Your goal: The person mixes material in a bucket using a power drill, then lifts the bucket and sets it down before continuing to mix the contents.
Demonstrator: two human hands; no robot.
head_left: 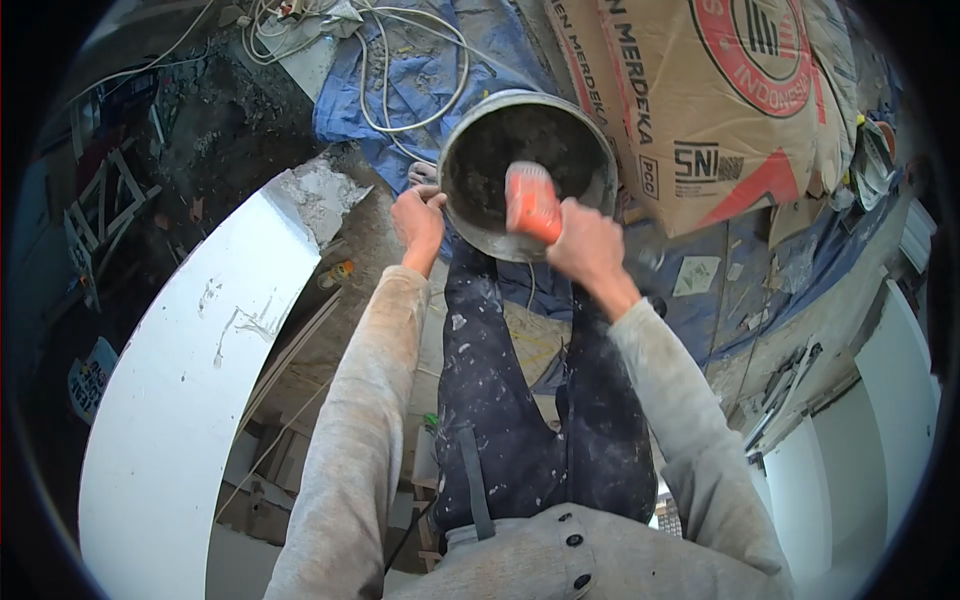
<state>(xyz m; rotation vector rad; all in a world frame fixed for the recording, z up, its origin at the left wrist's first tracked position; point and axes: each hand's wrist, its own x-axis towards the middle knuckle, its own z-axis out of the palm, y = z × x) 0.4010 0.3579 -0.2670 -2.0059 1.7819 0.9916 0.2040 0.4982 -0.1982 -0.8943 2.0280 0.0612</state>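
Observation:
A round metal bucket (590,150) with a dark, mortar-smeared inside stands between my feet on a blue tarp. My left hand (418,222) grips the bucket's rim at its left side. My right hand (588,245) is closed around the orange handle of a tool (530,200) that reaches down into the bucket; the tool's working end is hidden inside. My paint-spattered dark trousers fill the middle of the view below the bucket.
Cement sacks (700,100) lie just right of and behind the bucket. White cables (400,60) coil on the blue tarp (400,110) behind it. A long white curved board (190,380) runs along my left. White panels (880,400) stand at the right.

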